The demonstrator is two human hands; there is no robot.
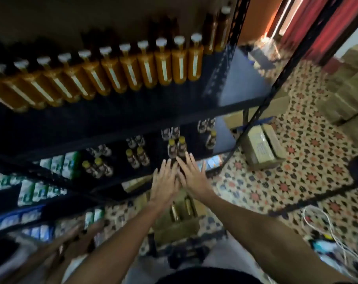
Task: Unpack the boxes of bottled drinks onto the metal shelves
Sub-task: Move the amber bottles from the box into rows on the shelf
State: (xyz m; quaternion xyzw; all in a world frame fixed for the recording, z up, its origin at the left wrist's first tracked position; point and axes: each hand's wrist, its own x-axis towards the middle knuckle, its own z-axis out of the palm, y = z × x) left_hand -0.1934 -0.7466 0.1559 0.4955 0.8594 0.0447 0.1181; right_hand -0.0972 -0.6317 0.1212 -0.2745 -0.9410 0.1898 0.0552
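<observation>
Both my arms reach down toward the middle level of the black metal shelf (133, 119). My left hand (164, 181) and my right hand (191, 175) lie side by side with fingers stretched out, fingertips just short of a pair of small yellow-capped bottles (177, 148). Neither hand holds anything. More pairs of these bottles (137, 156) stand along the same level. Under my wrists, on the floor, sits an open cardboard box (180, 224) with a few bottles left inside.
Large amber bottles with white caps (112, 70) line the top level. Green-and-white cartons (57, 165) fill the lower levels at left. A closed box (262, 148) and stacked boxes (350, 89) rest on the patterned floor. White cables (327, 232) lie at bottom right.
</observation>
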